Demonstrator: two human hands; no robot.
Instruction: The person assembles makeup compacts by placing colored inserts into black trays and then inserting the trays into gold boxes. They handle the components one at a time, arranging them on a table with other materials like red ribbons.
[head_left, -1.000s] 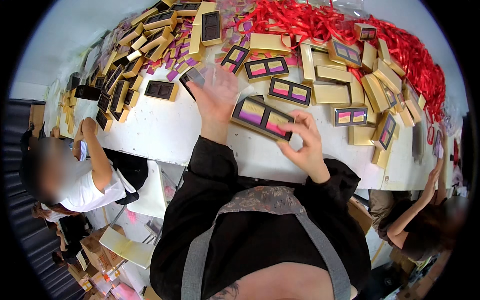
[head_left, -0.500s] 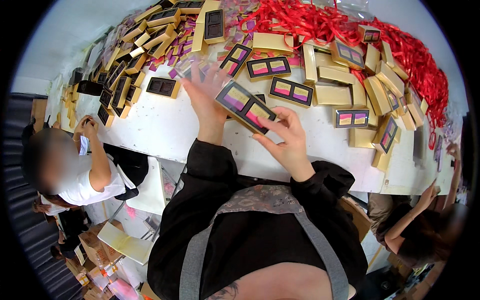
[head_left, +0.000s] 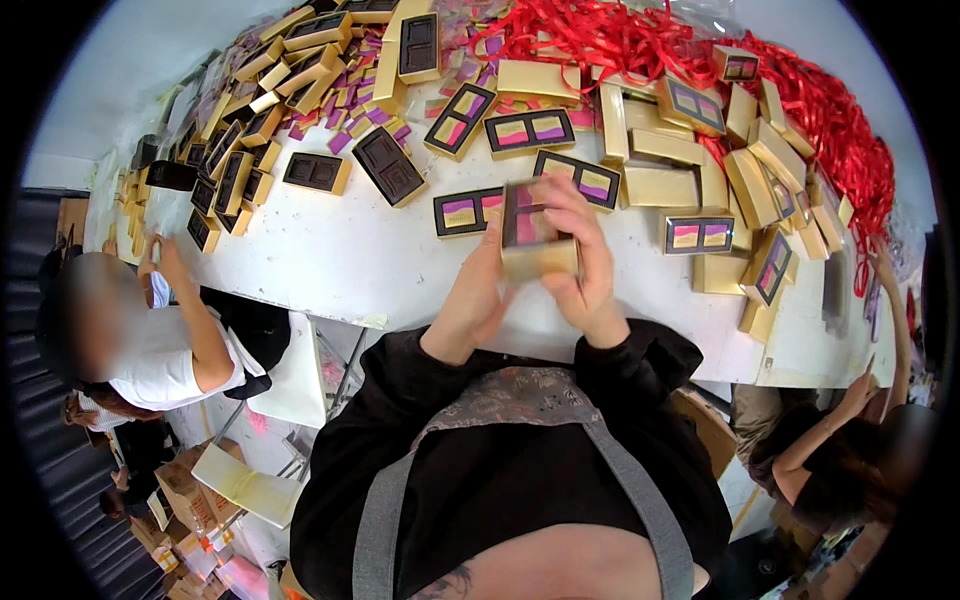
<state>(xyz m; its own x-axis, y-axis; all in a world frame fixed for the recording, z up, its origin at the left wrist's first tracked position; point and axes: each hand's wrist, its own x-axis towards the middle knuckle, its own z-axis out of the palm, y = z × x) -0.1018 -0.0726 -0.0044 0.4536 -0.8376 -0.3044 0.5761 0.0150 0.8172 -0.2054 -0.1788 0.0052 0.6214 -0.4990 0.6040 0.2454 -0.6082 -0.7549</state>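
Observation:
Between my hands, a gold box (head_left: pixel 540 262) with pink and purple pieces stands tilted over the table edge, blurred by motion. My right hand (head_left: pixel 588 262) grips its right side, fingers over the top and thumb low on the gold end. Along the left side of the same box my left hand (head_left: pixel 472 305) presses, its fingertips partly hidden. Just beyond lies a filled box (head_left: pixel 460 212) with two compartments, its right end partly covered by my hands. Another filled box (head_left: pixel 590 185) sits behind my right fingers. An unfilled box with dark insert (head_left: pixel 390 166) rests farther left.
Gold boxes (head_left: pixel 235 180) with dark inserts pile up at the left, closed gold boxes (head_left: pixel 665 185) at the right. Red ribbon (head_left: pixel 840 130) heaps along the far right. Loose purple and pink squares (head_left: pixel 350 98) lie at the back. Co-workers sit left, in a white shirt (head_left: pixel 165 345), and right.
The held box has swung upright and nearer my body. My left hand, raised and spread before, has come down to its side. The unfilled box beyond now shows uncovered.

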